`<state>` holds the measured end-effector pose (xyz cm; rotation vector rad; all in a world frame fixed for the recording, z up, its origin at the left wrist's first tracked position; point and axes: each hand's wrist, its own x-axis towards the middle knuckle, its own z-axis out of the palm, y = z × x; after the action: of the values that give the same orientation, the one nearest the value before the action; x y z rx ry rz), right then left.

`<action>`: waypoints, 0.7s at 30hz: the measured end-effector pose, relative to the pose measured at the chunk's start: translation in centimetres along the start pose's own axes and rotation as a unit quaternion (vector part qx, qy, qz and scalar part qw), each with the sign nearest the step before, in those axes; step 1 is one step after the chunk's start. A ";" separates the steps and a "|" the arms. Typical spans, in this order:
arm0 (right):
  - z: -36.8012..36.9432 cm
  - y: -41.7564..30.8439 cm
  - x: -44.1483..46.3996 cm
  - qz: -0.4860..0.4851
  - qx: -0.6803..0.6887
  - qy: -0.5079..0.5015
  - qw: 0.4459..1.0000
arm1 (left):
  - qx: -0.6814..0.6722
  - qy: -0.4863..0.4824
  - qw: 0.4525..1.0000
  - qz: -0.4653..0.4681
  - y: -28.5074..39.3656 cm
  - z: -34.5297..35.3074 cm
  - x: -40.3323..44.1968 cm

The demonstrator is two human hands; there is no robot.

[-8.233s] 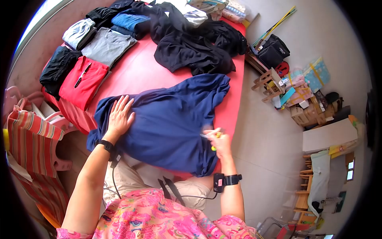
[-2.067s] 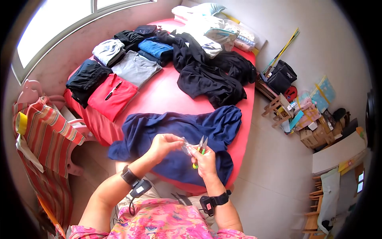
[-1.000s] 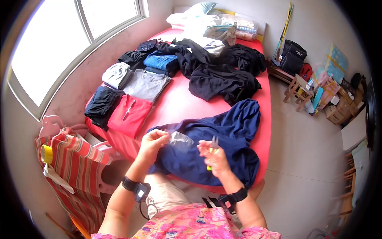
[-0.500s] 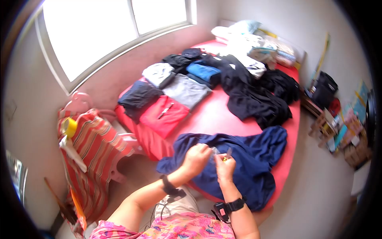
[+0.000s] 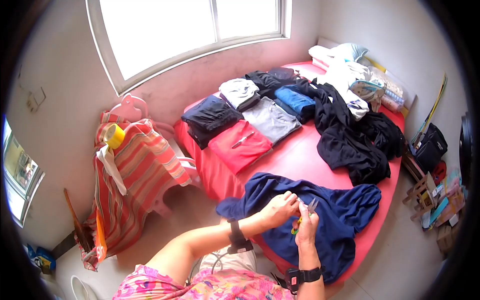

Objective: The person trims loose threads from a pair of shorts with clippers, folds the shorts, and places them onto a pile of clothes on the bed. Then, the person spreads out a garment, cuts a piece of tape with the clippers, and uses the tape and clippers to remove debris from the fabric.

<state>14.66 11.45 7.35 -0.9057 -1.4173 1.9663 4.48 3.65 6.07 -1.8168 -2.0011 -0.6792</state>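
Observation:
Above a dark blue garment (image 5: 330,210) spread at the near end of the bed, my two hands are close together. My right hand (image 5: 307,226) is closed on small scissors with yellow-green handles (image 5: 296,228), their blades pointing up and away. Fingers of my left hand (image 5: 281,209) are pinched at a small pale bit next to the right fingertips; little of it shows. Left of the garment lies a folded red shirt (image 5: 225,152) with a pen (image 5: 243,140) on top.
Folded clothes, including a gray shirt (image 5: 270,120) and blue jeans (image 5: 296,101), lie on the pink bed (image 5: 292,155). Black clothes (image 5: 350,145) are heaped right. A striped cloth (image 5: 135,175) with yellow tape (image 5: 114,135) covers a pink chair at left. A stool (image 5: 423,195) stands right.
The view has swung left, showing more window and wall. My left hand let go of the blue garment and came to my right hand. The clear plastic seen between them earlier is now mostly hidden.

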 end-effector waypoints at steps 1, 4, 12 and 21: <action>0.0 -0.5 -0.3 0.021 -0.002 -0.007 1.000 | -0.007 -0.008 1.000 -0.002 0.0 -0.1 -0.2; 0.1 0.4 -0.1 0.027 -0.006 0.017 0.999 | -0.092 0.052 0.994 0.027 -0.3 -0.4 -0.3; -0.6 1.2 -0.3 0.052 0.068 0.023 0.996 | -0.044 0.037 0.997 0.044 0.2 -1.2 -0.3; -3.4 2.6 -1.3 0.015 0.142 0.036 0.989 | -0.325 -0.054 0.942 -0.071 1.1 -1.5 1.0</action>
<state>18.00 11.67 4.38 -0.8598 -1.0556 2.0697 5.35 3.74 7.98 -2.0935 -2.1535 -1.4534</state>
